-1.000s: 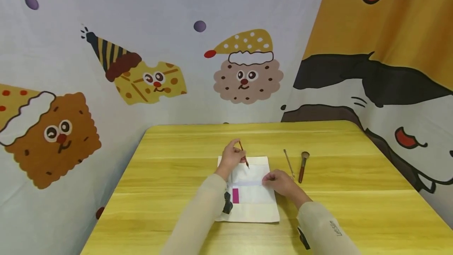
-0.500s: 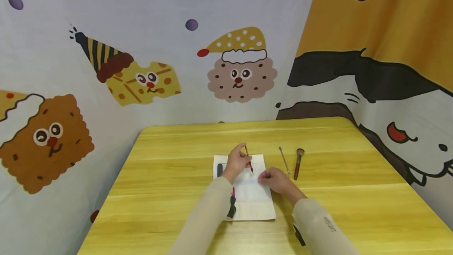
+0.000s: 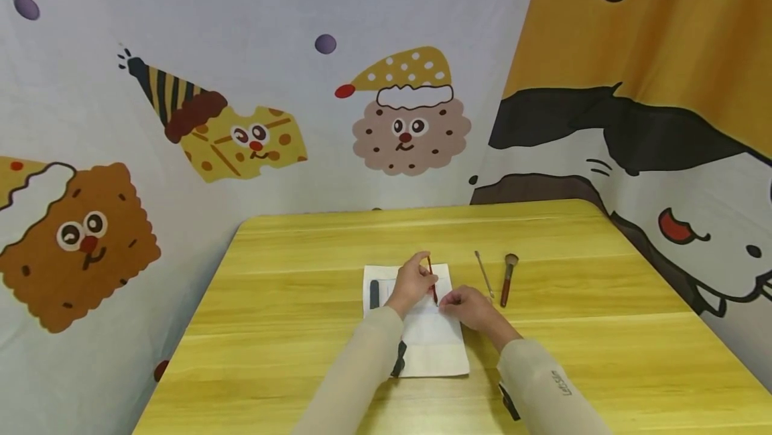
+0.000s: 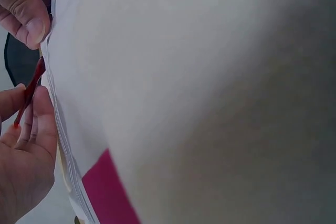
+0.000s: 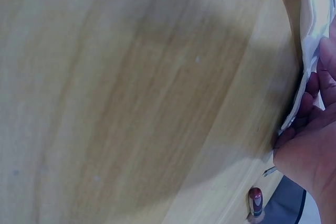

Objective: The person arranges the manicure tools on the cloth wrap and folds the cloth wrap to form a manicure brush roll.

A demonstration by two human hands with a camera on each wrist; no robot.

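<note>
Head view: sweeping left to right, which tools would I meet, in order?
Slim red brush held in the left hand, thin metal rod, thicker red-handled brush.

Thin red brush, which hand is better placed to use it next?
Likely the left hand: it pinches the thin red brush, tip down over the white sheets. The right hand holds the sheets' edge.

Two hands (image 3: 413,284), one layered white pad (image 3: 431,360)

One slim red paintbrush (image 4: 34,81) and one makeup brush (image 3: 507,281) are counted, with one thin metal rod (image 3: 484,274), one magenta patch (image 4: 110,192) and one table (image 3: 289,301); two sleeves (image 3: 356,368) and four cartoon faces (image 3: 407,140) are also seen
</note>
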